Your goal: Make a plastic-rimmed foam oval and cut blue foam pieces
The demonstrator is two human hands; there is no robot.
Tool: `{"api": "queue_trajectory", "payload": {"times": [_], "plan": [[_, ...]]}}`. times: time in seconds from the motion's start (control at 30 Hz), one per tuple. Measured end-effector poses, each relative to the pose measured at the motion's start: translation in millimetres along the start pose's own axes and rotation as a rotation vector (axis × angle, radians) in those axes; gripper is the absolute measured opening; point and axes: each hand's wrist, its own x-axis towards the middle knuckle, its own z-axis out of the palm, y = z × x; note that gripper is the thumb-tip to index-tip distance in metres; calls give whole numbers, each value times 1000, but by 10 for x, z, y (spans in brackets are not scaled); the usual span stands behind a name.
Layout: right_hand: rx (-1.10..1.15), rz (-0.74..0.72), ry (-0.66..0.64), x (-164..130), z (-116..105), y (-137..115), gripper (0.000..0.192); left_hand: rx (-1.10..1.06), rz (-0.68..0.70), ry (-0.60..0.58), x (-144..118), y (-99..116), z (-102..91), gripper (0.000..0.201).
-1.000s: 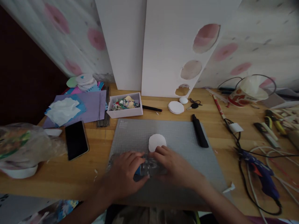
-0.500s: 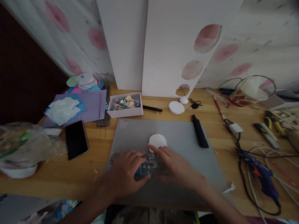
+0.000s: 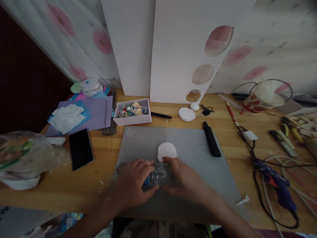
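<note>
Clear plastic bottle (image 3: 154, 175) lying sideways on a grey cutting mat (image 3: 190, 140), left hand (image 3: 135, 181) with its grip wrapped round one end, right hand (image 3: 187, 180) gripping the other, white disc (image 3: 166, 150) just beyond, phone (image 3: 81, 149) leftward on the wooden desk (image 3: 74, 186).

"Has the right hand (image 3: 188, 178) shifted?"
"Yes, half a second ago its index finger stretched left over the lower part of the white disc (image 3: 166, 151); now it is drawn back to the right, tip near the lower edge"
"And the clear plastic bottle (image 3: 161, 173)?"
"More of its middle shows than a second ago, when the right fingers covered it"
</note>
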Motion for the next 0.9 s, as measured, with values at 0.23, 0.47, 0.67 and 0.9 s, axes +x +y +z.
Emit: {"api": "queue_trajectory", "payload": {"times": [0.23,0.47,0.67,0.9], "plan": [[-40,68,13,15,38,1,62,177,-71,-173,104,-8,-17,70],[-131,-1,-61,19,-4,-23,55,240,-53,-408,330,-40,-110,46],[-194,-127,-86,22,-70,-36,71,115,-102,-490,398,-31,-302,50],[-182,-156,-190,-58,-216,-152,73,-15,-184,-541,347,-7,-401,57]]}}
